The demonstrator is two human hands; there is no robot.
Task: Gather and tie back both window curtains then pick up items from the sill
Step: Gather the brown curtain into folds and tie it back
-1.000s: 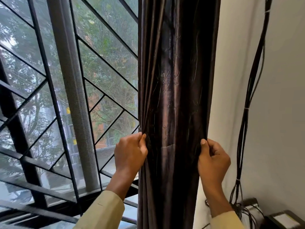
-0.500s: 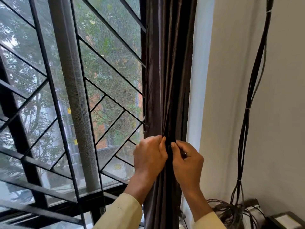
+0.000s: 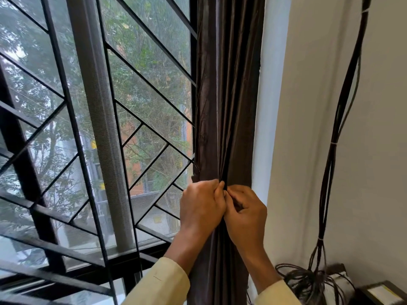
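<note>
A dark brown shiny curtain hangs bunched into a narrow column at the right side of the window. My left hand grips the gathered folds from the left. My right hand grips them from the right, thumb tips almost touching the left hand. Both hands squeeze the fabric together at one height. Any tie-back is hidden behind the fingers. The sill and its items are out of view.
A black metal grille with diagonal bars and mesh covers the window on the left. A white wall lies to the right, with black cables hanging down to a tangled coil and a dark box.
The hands started wide apart on a spread curtain and came together, bunching it narrow. Since half a second ago they have closed tighter against each other.
</note>
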